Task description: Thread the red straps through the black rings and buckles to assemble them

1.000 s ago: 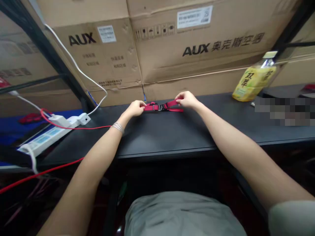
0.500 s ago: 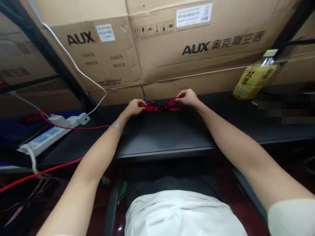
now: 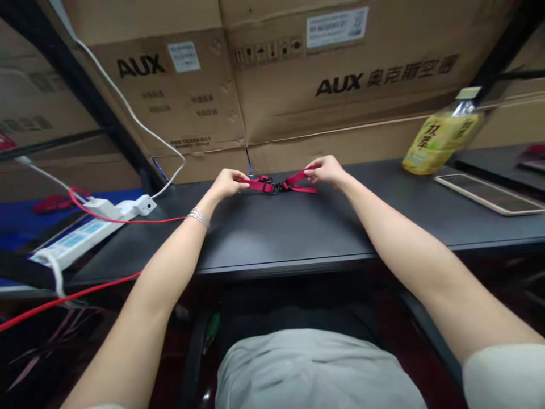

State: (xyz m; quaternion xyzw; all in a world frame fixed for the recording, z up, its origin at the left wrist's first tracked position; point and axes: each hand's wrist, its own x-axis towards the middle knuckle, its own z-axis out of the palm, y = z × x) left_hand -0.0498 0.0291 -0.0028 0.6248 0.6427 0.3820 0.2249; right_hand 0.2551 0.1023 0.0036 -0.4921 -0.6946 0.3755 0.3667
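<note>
A red webbing strap (image 3: 259, 185) with black buckles or rings (image 3: 276, 187) at its middle is stretched between my two hands, close to the back of the black tabletop (image 3: 281, 227). My left hand (image 3: 229, 184) pinches its left part between thumb and fingers. At the other side, my right hand (image 3: 326, 170) pinches the right part, lifted slightly. Below that hand a loose red end of the strap lies on the table. Which kind of strap it is, such as a collar or harness, I cannot tell.
Behind the table stand large cardboard boxes (image 3: 281, 91). On the right are a yellow drink bottle (image 3: 438, 136) and a phone (image 3: 489, 193). A white power strip (image 3: 80, 236) with plugs sits at the left, with a red cable (image 3: 72, 298) and a white cable (image 3: 131, 113) nearby.
My left hand has shifted slightly left, and more of the strap shows beside it. My right hand stays almost in place, still pinching the strap.
</note>
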